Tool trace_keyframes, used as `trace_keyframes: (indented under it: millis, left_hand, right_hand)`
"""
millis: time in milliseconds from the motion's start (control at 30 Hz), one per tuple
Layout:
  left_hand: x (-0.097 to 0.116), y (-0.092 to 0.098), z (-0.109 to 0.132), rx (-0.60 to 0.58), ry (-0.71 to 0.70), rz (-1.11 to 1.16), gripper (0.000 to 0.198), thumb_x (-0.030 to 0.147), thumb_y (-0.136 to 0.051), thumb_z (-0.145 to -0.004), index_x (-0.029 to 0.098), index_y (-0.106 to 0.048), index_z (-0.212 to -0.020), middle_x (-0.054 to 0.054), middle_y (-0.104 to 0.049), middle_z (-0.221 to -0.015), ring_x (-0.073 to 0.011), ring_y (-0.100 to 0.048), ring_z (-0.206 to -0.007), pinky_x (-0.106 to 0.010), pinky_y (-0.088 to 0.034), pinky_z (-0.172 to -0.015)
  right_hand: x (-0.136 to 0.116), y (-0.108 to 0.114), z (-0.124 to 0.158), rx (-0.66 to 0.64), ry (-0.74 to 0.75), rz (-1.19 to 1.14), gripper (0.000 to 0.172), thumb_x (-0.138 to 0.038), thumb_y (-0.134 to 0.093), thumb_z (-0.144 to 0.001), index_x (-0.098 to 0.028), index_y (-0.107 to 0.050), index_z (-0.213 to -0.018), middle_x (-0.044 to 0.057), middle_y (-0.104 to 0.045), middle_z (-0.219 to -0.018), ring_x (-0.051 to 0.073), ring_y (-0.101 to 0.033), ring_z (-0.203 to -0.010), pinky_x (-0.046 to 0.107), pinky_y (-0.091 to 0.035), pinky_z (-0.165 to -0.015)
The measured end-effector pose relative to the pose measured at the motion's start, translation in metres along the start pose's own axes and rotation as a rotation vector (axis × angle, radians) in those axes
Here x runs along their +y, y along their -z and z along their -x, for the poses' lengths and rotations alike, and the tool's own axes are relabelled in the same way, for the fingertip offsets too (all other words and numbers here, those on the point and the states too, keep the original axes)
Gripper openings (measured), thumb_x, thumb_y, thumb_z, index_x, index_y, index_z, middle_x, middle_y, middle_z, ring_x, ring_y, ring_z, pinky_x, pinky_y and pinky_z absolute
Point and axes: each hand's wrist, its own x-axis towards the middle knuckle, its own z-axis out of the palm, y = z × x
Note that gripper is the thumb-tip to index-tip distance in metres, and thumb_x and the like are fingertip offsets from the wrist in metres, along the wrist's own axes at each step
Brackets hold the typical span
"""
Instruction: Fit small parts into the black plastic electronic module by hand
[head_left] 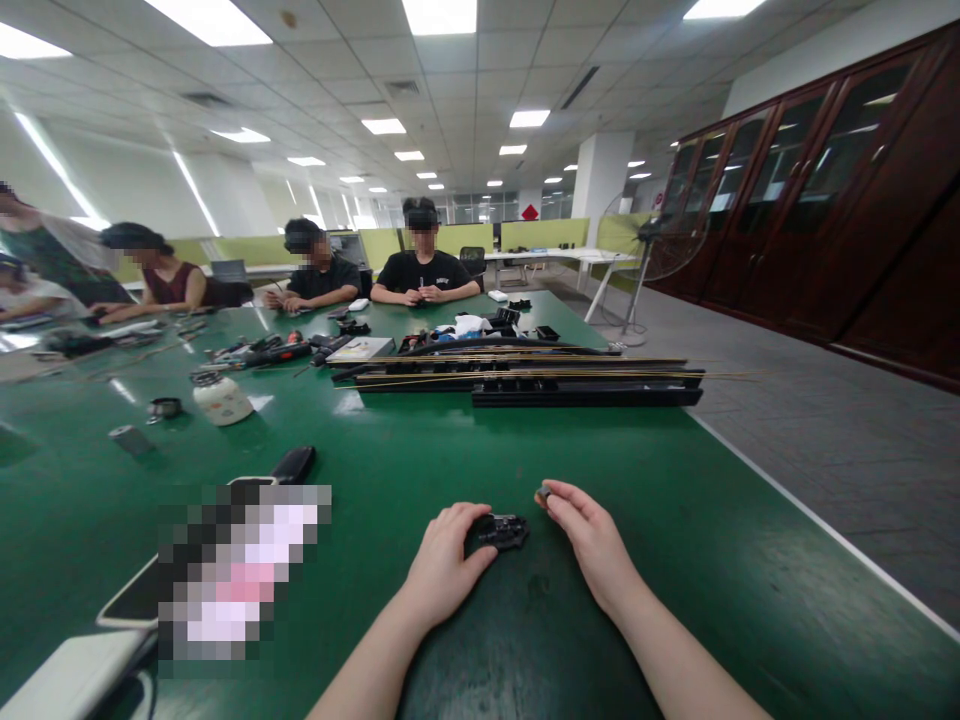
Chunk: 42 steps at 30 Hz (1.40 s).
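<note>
My left hand [452, 552] grips the left end of a small black plastic part [508, 532] between thumb and fingers. The part lies at the green tabletop, its uneven inner side facing up. To the right of it, my right hand [589, 535] pinches a tiny greyish piece [543, 492] between thumb and fingertips, a little apart from the black part. That piece is mostly covered by my fingers, and its kind cannot be made out.
Long black rails [585, 396] with thin rods lie across the green table [420, 440] ahead. To the left are a white jar [222, 398], a grey cylinder [130, 440] and a partly blurred device [135, 590]. Several people sit farther back; a fan [645, 235] stands right.
</note>
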Motion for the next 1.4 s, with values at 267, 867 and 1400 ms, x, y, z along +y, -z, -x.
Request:
trace_keyframes:
  millis: [267, 867, 1400]
  left_hand:
    - [0.0002, 0.0012, 0.0006, -0.016, 0.003, 0.003, 0.043, 0.027, -0.057, -0.07, 0.023, -0.051, -0.113, -0.005, -0.056, -0.111, -0.0198, -0.048, -0.103, -0.033, -0.035, -0.09]
    - [0.0014, 0.0022, -0.0003, -0.027, 0.002, -0.009, 0.042, 0.026, -0.057, -0.071, 0.023, -0.051, -0.112, -0.004, -0.056, -0.11, -0.0192, -0.048, -0.103, -0.033, -0.035, -0.09]
    - [-0.0005, 0.0008, 0.0013, -0.022, -0.027, -0.031, 0.04, 0.028, -0.056, -0.072, 0.025, -0.051, -0.112, -0.004, -0.056, -0.111, -0.0191, -0.048, -0.103, -0.033, -0.035, -0.089]
  right_hand:
    - [0.0033, 0.0025, -0.0019, 0.016, -0.02, -0.101, 0.032, -0.038, -0.066, -0.065, -0.018, -0.064, -0.09, 0.006, -0.069, -0.089, 0.023, -0.061, -0.093, 0.038, -0.039, -0.09]
    - [0.002, 0.0022, -0.0021, 0.009, -0.025, -0.117, 0.031, -0.036, -0.068, -0.064, -0.018, -0.064, -0.089, 0.005, -0.068, -0.087, 0.019, -0.06, -0.089, 0.035, -0.039, -0.089]
    - [0.0056, -0.0043, 0.0062, -0.19, 0.212, 0.402, 0.027, -0.032, -0.058, -0.073, -0.02, -0.06, -0.097, 0.007, -0.065, -0.099, 0.021, -0.059, -0.095, 0.039, -0.041, -0.09]
